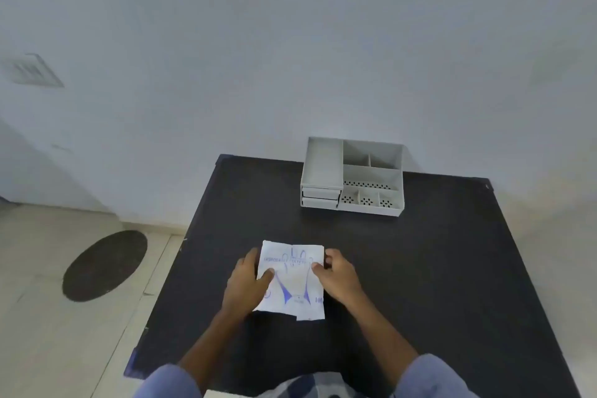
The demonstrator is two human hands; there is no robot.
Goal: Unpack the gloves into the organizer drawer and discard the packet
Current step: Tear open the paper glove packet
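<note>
A white glove packet point(292, 281) with blue print lies flat on the black table point(420, 268), near its front middle. My left hand point(247, 284) grips the packet's left edge, thumb on top. My right hand point(336, 275) pinches its right edge near the upper corner. The grey desk organizer point(352, 176) stands at the far edge of the table, against the wall. Its small drawers point(320, 199) at the lower left are shut. The gloves are hidden inside the packet.
A dark round mat point(105, 265) lies on the tiled floor to the left of the table. The white wall point(290, 42) rises right behind the organizer. My blue sleeves show at the bottom of the view.
</note>
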